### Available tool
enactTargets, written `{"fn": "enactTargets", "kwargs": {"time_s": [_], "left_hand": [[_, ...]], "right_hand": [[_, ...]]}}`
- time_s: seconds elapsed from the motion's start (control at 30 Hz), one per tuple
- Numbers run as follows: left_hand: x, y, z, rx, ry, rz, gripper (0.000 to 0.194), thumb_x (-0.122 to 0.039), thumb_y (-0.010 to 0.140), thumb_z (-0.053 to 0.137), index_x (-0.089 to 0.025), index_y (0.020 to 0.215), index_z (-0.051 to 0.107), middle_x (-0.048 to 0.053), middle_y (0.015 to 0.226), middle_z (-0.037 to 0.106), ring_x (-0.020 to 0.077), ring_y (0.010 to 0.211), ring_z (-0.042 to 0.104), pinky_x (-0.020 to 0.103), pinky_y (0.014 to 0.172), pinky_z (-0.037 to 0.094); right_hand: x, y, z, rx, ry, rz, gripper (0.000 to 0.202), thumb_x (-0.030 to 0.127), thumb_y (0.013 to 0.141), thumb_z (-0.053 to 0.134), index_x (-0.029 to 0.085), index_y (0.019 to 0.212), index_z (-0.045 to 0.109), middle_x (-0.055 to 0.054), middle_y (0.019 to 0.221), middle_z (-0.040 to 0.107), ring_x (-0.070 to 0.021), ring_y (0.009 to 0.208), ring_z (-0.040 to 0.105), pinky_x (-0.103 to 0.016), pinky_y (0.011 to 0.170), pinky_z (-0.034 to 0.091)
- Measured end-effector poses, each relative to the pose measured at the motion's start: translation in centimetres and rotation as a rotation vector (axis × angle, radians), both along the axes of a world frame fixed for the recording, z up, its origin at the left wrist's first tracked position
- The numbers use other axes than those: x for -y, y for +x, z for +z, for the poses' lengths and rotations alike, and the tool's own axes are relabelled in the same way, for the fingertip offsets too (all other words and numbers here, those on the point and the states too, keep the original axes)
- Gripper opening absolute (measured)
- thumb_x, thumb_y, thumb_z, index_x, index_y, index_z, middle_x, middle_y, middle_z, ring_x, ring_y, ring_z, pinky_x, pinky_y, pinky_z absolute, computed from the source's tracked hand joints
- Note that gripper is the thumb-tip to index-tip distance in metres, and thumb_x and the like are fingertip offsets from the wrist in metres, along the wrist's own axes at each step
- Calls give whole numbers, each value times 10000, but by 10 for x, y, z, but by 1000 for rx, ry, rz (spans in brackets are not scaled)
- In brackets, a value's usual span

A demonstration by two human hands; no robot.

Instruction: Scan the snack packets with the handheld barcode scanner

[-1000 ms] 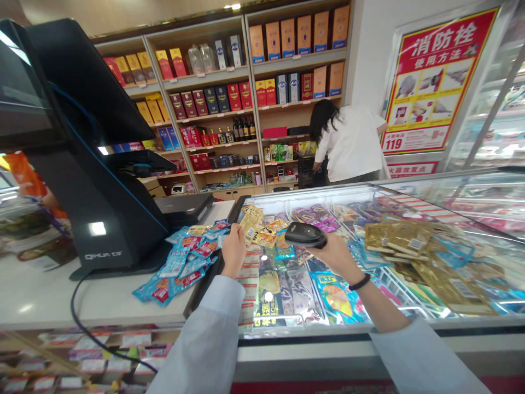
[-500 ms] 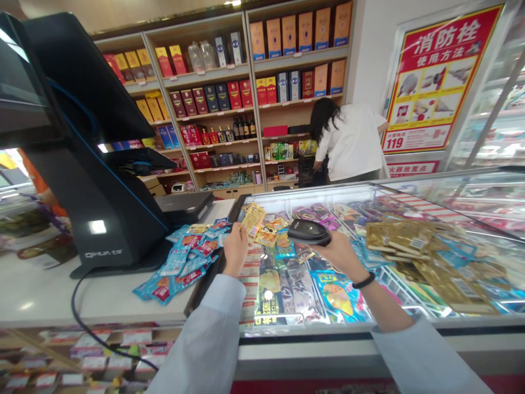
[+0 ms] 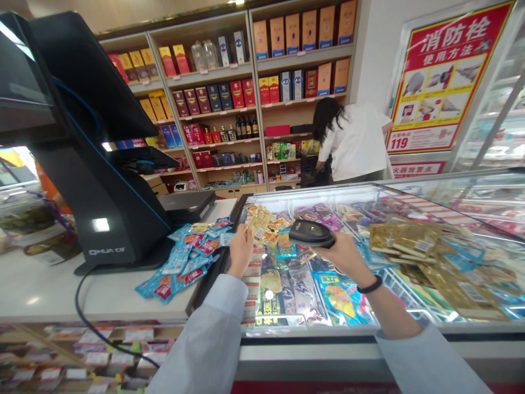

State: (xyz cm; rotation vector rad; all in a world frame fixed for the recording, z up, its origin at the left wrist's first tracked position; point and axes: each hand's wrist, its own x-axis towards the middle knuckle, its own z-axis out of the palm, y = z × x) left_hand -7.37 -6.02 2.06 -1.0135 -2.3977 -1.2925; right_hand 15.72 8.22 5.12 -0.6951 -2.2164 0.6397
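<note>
My left hand [image 3: 241,247] pinches a gold snack packet [image 3: 260,223] by its near edge, above the left side of the glass-topped freezer [image 3: 328,342]. A black handheld barcode scanner [image 3: 312,233] is gripped in my right hand [image 3: 342,256], its head pointing left toward the packet. Yellow packets [image 3: 270,235] and a blue packet [image 3: 286,246] lie on the glass just beyond and between the hands. To the left, a loose pile of blue and red snack packets [image 3: 192,254] rests on the white counter [image 3: 36,298]. Many gold packets [image 3: 414,241] are heaped on the glass to the right.
A black point-of-sale terminal [image 3: 118,230] stands on the counter at left, with a cable [image 3: 82,317] hanging over the front edge. Behind the freezer, a person in a white top [image 3: 356,142] bends toward shelves [image 3: 213,115] of boxed bottles. A red poster [image 3: 447,82] hangs at right.
The view has shifted slightly, moving the scene a little to the right. Both hands keep their holds, with hardly any movement between the scanner and the gold packet.
</note>
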Motion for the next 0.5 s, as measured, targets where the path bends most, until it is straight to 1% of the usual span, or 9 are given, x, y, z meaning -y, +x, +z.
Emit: {"fn": "enactTargets", "kwargs": {"time_s": [0.13,0.2,0.4,0.5], "left_hand": [[0,6,1,9,17,-12,293,-382,938,331,-198,980,556,33,694,661,188,614,646,271,586,440],[-1,10,2,-1,17,-21,289,-381,935,338,-198,989,555,31,697,658,187,625,648,268,590,438],[-2,16,2,-18,25,-28,296,-392,929,344,-198,989,559,24,672,644,192,623,642,267,585,433],[-2,16,3,-33,45,-28,295,-395,927,347,-199,980,560,27,683,646,192,621,639,267,580,433]], "right_hand": [[5,0,1,44,17,6,256,376,644,677,156,763,733,-80,696,730,-291,741,693,-290,576,474],[7,1,2,52,26,24,247,365,650,670,160,773,732,-72,693,730,-286,735,690,-289,572,472],[8,3,4,42,11,63,293,355,666,667,163,876,741,-76,781,747,-296,804,694,-306,630,494],[8,3,4,32,5,77,295,345,659,675,171,888,739,-74,814,751,-302,836,694,-310,646,496]]}}
